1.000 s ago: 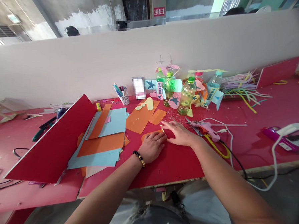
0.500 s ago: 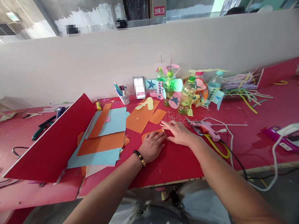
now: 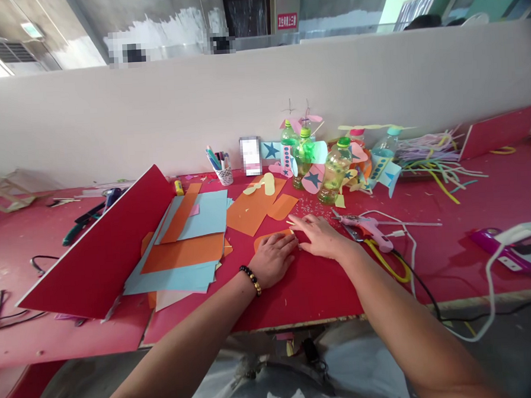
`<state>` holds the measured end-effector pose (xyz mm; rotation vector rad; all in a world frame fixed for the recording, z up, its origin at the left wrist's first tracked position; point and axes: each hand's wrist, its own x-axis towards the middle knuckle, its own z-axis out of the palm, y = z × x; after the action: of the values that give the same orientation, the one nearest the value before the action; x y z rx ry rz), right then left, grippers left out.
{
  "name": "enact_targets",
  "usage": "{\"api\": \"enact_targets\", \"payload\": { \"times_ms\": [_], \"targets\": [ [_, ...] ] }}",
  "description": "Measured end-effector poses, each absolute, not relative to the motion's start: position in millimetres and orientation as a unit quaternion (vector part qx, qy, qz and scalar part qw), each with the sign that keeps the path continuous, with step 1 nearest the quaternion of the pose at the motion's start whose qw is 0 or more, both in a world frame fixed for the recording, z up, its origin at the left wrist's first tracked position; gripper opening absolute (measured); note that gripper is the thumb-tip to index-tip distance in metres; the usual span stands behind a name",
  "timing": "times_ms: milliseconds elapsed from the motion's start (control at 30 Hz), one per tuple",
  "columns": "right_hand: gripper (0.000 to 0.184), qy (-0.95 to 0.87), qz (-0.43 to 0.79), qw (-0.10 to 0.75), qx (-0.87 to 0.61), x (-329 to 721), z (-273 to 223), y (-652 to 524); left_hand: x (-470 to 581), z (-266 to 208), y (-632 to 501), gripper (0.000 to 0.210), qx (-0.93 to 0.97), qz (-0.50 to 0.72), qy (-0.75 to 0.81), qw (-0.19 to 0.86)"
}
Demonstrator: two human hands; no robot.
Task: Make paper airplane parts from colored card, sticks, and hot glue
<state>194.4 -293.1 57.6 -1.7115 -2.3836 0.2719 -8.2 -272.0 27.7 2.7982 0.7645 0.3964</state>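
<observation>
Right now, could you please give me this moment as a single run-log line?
left hand: flat on orange paper | right hand: flat beside it, fingertips touching | glue gun: idle at right | table: red

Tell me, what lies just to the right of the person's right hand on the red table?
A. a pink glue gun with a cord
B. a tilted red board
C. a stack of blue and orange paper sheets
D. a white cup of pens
A: the pink glue gun with a cord lies on the red table just beyond the right hand; the other things sit to the left.
</observation>
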Motion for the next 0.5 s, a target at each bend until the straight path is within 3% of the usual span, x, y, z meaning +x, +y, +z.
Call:
{"api": "enact_targets", "payload": {
  "times_ms": [500],
  "targets": [
    [0.077, -0.808, 0.083, 0.106, -0.574, 194.7, 56.0, -292.9, -5.0, 30.7, -273.5, 0.043, 0.952, 0.128, 0.266, 0.088]
  ]
}}
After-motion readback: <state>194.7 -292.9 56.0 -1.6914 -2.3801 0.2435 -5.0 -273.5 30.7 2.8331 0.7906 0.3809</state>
